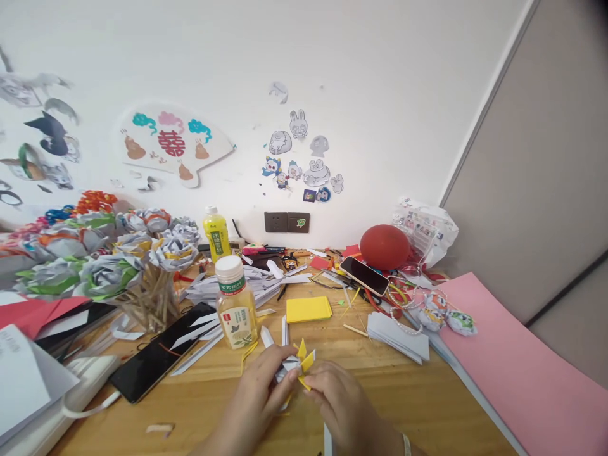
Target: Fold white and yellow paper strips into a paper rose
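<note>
Paper flowers in white, green and orange crowd the far left of your worktop, with a bunch of thin sticks standing just beside them. Next, nearer to you, lies a dark phone, its screen black. A yellow-green bottle stands upright near the wall, and a white-capped bottle stands closer, just beyond your left hand. That hand has its thumb and fingers closed on the white part of a folded paper piece, low in the middle over the worktop. A yellow paper stack lies flat beyond it. Your right hand pinches a yellow tip of the same piece. Farther right you have a tilted phone, a red balloon behind it, a white paper stack nearer, and finally a large pink sheet.
</note>
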The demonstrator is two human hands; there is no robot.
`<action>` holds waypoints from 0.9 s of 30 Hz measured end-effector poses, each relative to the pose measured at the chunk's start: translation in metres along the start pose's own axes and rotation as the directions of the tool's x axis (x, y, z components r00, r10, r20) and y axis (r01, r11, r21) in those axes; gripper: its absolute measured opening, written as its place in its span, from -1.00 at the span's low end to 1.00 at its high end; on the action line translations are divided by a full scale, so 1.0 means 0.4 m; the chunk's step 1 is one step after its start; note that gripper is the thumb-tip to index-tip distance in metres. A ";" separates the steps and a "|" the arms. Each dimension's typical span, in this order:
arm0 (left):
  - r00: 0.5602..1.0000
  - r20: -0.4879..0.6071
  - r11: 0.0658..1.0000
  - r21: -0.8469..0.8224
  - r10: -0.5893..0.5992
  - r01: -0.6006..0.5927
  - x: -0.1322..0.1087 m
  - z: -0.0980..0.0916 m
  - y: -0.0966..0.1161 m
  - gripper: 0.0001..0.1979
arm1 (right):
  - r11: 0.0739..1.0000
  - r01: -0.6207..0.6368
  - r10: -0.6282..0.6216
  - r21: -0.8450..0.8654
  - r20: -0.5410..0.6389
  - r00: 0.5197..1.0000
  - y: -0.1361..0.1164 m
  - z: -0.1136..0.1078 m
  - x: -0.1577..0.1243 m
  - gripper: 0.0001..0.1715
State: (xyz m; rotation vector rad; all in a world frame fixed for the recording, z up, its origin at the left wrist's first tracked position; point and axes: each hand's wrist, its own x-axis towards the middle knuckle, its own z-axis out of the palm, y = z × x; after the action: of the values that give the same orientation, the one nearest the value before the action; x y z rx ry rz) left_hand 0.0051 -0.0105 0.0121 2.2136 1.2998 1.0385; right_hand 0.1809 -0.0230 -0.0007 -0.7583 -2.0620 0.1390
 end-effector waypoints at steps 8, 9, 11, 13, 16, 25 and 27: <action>0.984 0.062 0.986 -0.039 0.167 -0.165 0.007 -0.013 -0.001 -0.76 | 0.910 -0.296 0.316 0.292 -0.023 0.949 0.016 -0.008 0.004 -0.66; 0.991 0.014 0.991 -0.039 0.131 -0.130 0.008 -0.009 -0.004 -0.79 | 0.920 -0.263 0.286 0.289 -0.040 0.957 0.014 -0.009 0.005 -0.60; 0.996 -0.058 0.996 -0.052 0.070 -0.074 0.009 0.000 -0.012 -0.80 | 0.969 -0.155 0.167 0.194 -0.050 0.985 0.007 -0.008 0.008 -0.48; 0.995 -0.085 0.996 -0.073 0.043 -0.049 0.009 0.008 -0.019 -0.80 | 0.999 -0.014 0.014 0.043 -0.016 1.000 -0.001 -0.004 0.012 -0.47; 0.996 -0.077 0.995 -0.089 0.048 -0.055 0.012 0.011 -0.021 -0.82 | 0.985 0.109 -0.110 -0.131 -0.007 0.994 -0.008 0.005 0.018 -0.70; 0.994 -0.046 0.994 -0.055 0.097 -0.099 0.014 0.005 -0.006 -0.82 | 0.980 0.169 -0.176 -0.105 -0.066 0.982 0.004 0.008 0.009 -0.77; 0.988 -0.036 0.989 0.003 0.150 -0.150 0.007 0.004 -0.010 -0.76 | 0.987 0.138 -0.142 -0.081 -0.044 0.989 0.002 0.007 0.008 -0.76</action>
State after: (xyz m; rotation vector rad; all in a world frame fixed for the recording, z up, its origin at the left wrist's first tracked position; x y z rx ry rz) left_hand 0.0048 -0.0060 0.0097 2.3330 1.1623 1.1375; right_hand 0.1778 -0.0200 -0.0003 -0.6547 -2.0754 -0.0383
